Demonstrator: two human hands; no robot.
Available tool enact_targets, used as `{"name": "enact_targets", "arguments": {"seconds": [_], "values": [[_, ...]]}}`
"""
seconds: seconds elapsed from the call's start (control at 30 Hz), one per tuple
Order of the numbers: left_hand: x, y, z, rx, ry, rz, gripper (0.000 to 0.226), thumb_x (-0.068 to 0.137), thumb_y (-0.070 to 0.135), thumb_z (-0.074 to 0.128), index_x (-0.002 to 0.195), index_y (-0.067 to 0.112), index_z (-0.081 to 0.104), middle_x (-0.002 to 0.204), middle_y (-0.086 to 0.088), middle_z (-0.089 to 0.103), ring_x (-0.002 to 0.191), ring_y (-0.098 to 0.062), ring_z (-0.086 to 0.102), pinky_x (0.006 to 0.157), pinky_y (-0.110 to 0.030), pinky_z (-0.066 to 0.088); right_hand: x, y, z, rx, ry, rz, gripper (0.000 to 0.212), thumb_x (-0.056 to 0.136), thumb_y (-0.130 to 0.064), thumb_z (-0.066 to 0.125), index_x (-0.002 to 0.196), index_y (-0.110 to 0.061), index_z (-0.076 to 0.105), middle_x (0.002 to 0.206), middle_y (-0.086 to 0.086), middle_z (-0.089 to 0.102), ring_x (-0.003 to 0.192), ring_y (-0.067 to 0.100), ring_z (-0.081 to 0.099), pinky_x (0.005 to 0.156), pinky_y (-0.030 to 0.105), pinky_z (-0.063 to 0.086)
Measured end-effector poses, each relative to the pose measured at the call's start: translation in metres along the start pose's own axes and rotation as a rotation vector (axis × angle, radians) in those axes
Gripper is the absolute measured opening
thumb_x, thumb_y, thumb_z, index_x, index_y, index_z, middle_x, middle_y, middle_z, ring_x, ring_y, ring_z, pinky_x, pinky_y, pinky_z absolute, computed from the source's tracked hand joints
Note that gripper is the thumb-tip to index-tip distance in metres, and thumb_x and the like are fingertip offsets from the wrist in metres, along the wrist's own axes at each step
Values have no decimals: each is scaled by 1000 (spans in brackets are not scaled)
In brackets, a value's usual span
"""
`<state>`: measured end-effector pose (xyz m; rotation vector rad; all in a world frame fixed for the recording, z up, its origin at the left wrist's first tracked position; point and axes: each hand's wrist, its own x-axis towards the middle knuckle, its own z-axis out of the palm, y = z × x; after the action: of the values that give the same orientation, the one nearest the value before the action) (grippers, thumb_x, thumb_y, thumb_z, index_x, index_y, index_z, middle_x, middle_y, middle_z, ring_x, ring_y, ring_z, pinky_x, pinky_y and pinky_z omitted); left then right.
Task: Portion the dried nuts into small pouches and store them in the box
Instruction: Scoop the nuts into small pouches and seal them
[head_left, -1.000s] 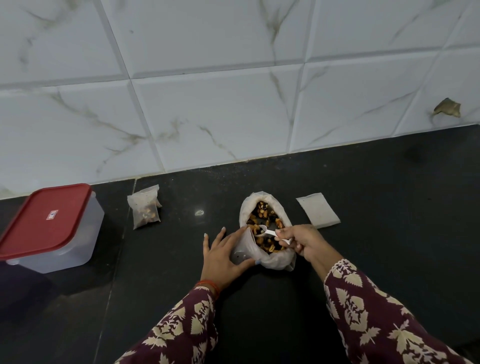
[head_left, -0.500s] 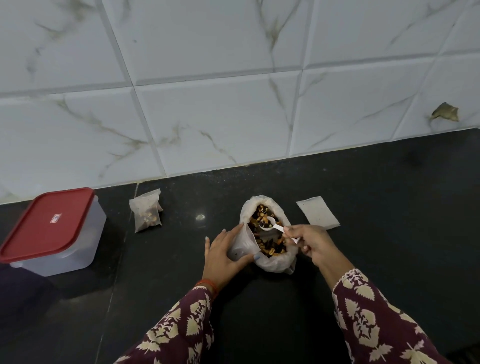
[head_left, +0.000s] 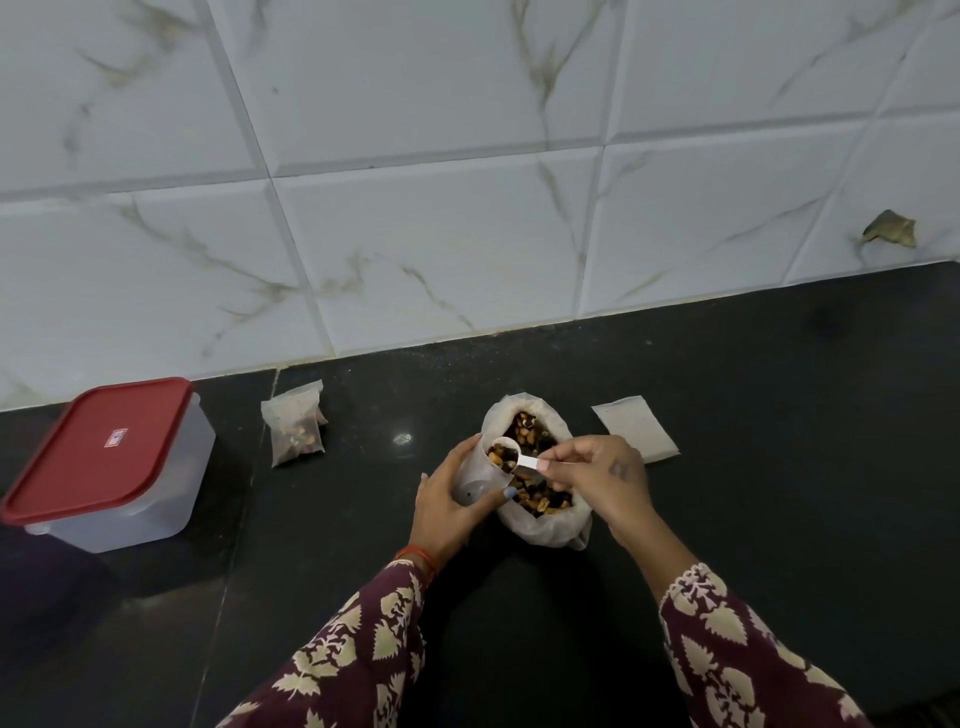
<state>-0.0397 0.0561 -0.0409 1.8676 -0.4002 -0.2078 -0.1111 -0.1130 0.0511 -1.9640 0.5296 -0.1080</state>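
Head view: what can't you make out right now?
- Small pouch in left hand: fill level, behind cloudy plastic and fingers.
- Box: contents, under the red lid.
- Spoon handle: covered by right hand.
- Filled pouch: seal too small to judge.

Dim, soft, perhaps slightly blurred.

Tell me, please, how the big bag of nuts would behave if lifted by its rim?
The bag looks thin and crumpled, so it would probably sag. Its mouth gapes open over loose nuts, so tilting it may spill them.
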Motion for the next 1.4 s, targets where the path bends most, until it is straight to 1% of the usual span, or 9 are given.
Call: {"name": "enact_targets", "arguments": {"seconds": [0.1, 0.23, 0.33, 0.77, 0.93, 1.03, 1.17, 1.27, 1.4], "values": [[-2, 1, 1, -5, 10, 11, 70, 62, 70, 72, 125, 54, 45, 129, 24, 54, 123, -5, 50, 111, -56, 27, -1, 3, 13, -384, 111, -322, 9, 81, -27, 72, 89, -29, 75, 82, -12, 70, 76, 4, 63, 69, 21, 50], [-3, 1, 1, -35, 24, 8, 68, 62, 68, 72, 123, 58, 44, 126, 27, 55, 122, -5, 51, 110, -57, 27, 3, 20, 25, -544, 291, -870, 13, 81, -18, 63, 81, -19, 77, 77, -5, 73, 69, 11, 67, 59, 29, 56], [-5, 2, 1, -44, 21, 10, 67, 61, 70, 72, 121, 61, 43, 124, 29, 55, 122, -4, 51, 111, -57, 27, 2, 27, 24, -553, 327, -974, 25, 82, -22, 53, 80, -16, 77, 80, -3, 73, 73, 10, 67, 63, 22, 56], [-5, 0, 3, -15, 23, 25, 63, 63, 67, 71, 120, 62, 43, 125, 28, 55, 122, 0, 49, 115, -56, 16, 3, 36, 20, -505, 335, -1007, 20, 82, -17, 57, 81, -16, 77, 81, -4, 73, 74, 9, 67, 63, 22, 55], [-6, 2, 3, 28, 31, 21, 69, 62, 70, 67, 125, 49, 47, 126, 24, 56, 123, 1, 47, 116, -56, 10, 3, 41, 22, -540, 303, -989, 22, 83, -19, 54, 82, -16, 76, 82, -3, 73, 76, 10, 66, 65, 23, 56], [-5, 0, 2, 4, 11, 25, 66, 62, 72, 70, 121, 51, 49, 123, 23, 58, 120, -3, 51, 112, -59, 22, 3, 42, 24, -540, 293, -989, 22, 83, -19, 54, 83, -16, 76, 83, -3, 73, 78, 10, 66, 68, 23, 56], [-6, 3, 2, 17, 23, 9, 58, 60, 69, 70, 113, 62, 46, 115, 36, 55, 115, 10, 47, 112, -56, 24, 1, 40, 23, -484, 375, -956, 21, 83, -13, 55, 86, -14, 76, 85, -2, 72, 78, 11, 66, 68, 20, 54], [-7, 4, 2, -4, 21, 8, 59, 61, 68, 72, 114, 60, 47, 118, 33, 56, 118, 4, 49, 112, -56, 24, 2, 37, 22, -353, 382, -879, 16, 79, -3, 69, 89, -15, 75, 85, -3, 72, 79, 7, 66, 69, 19, 53], [-8, 1, 1, 3, 17, 15, 64, 64, 66, 73, 121, 53, 47, 120, 24, 60, 118, -3, 54, 110, -57, 28, 7, 35, 16, -78, 441, -552, 17, 78, -8, 74, 93, -17, 74, 84, -6, 72, 73, 1, 63, 66, 10, 50]]}}
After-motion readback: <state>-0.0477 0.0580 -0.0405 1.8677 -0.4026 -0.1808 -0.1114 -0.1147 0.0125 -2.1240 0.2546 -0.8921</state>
